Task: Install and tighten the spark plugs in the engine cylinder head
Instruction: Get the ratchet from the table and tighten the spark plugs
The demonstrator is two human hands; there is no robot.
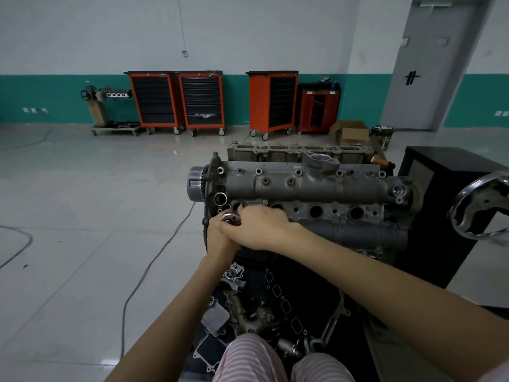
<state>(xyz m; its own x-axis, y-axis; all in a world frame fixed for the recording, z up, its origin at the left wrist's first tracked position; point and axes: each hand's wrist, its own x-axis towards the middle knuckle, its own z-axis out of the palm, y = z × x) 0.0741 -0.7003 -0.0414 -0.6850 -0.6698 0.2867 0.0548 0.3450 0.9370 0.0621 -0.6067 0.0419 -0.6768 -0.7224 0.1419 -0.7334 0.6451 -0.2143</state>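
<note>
Gripping a shiny metal tool [230, 218], both hands meet at the left end of the engine cylinder head [303, 188].

- Left hand [219, 239]: fingers curled up around the tool from below, partly hidden by the other hand.
- Right hand [257, 226]: laid over the left, fingers curled round the tool; fingertips reach the rim of the leftmost plug well [238, 205].
- Tool: only its rounded polished head shows between the hands; what kind it is cannot be told. No spark plug can be made out; the tool covers the well.
- Cylinder head: grey casting, held on a stand, with three further open plug wells [316, 211] in a row to the right.
- Handwheel [480, 208]: chrome, at the right edge, beside a black cabinet [429, 216].
- Loose engine parts [234, 304]: on a dark surface below the head.
- Tool trolleys [177, 100]: orange, against the far wall.
- Cardboard box [351, 132]: on the floor behind the head.
</note>
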